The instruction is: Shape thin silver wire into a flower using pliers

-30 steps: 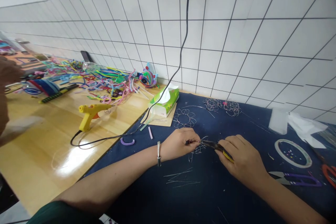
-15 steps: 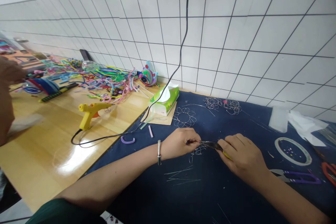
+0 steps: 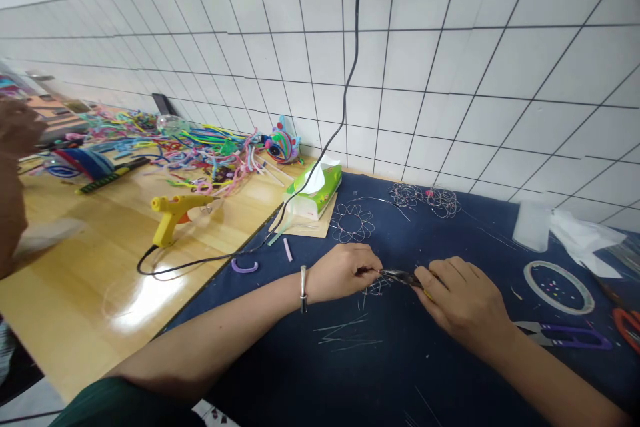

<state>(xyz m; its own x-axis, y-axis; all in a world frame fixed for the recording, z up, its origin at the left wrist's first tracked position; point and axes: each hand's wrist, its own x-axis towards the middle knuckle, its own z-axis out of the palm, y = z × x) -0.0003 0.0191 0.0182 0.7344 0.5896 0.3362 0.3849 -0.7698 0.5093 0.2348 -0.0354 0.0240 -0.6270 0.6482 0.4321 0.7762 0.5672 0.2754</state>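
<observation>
My left hand (image 3: 344, 271) pinches a thin wire piece, most of it hidden by the fingers, and a looped wire shape (image 3: 376, 286) hangs just below the fingertips. In my right hand (image 3: 463, 293) is a pair of pliers (image 3: 400, 275) with dark jaws and yellow handles, its tip meeting the wire at my left fingertips. Several straight wire pieces (image 3: 345, 333) lie on the dark blue cloth (image 3: 300, 373) below my hands. Behind them rests a flower-shaped wire ring (image 3: 353, 223).
A yellow glue gun (image 3: 170, 217), a tissue pack (image 3: 317, 193) and colourful pipe cleaners (image 3: 210, 147) are to the left. Wire bundles (image 3: 425, 200) lie at the back. On the right are a bead-holding ring dish (image 3: 529, 290) and purple snips (image 3: 575, 336). Another person's hand (image 3: 17, 130) shows far left.
Both my hands stay nearly in place, with the pliers' tip still at my left fingertips. The looped wire below has shifted slightly. The other person's hand at far left has moved a little.
</observation>
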